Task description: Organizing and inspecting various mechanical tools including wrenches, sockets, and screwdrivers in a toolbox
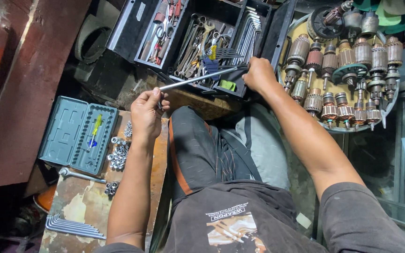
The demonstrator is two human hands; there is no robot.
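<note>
Both hands grasp a long steel rod (pixel 198 78): the left hand (pixel 147 114) pinches its near end, and the right hand (pixel 258 74) is clenched on the far end over the open toolbox (pixel 202 42). Best to keep the rod level and the grips firm, clear of the sockets (pixel 118 152) beside the left wrist.

Your right hand (pixel 258 74) covers the far end of the rod (pixel 198 78), so what it meets in the toolbox (pixel 132 28) stays hidden. The toolbox and the motor tray (pixel 348 129) are cut by the top edge. The sockets (pixel 118 152) are too small to tell apart.
</note>
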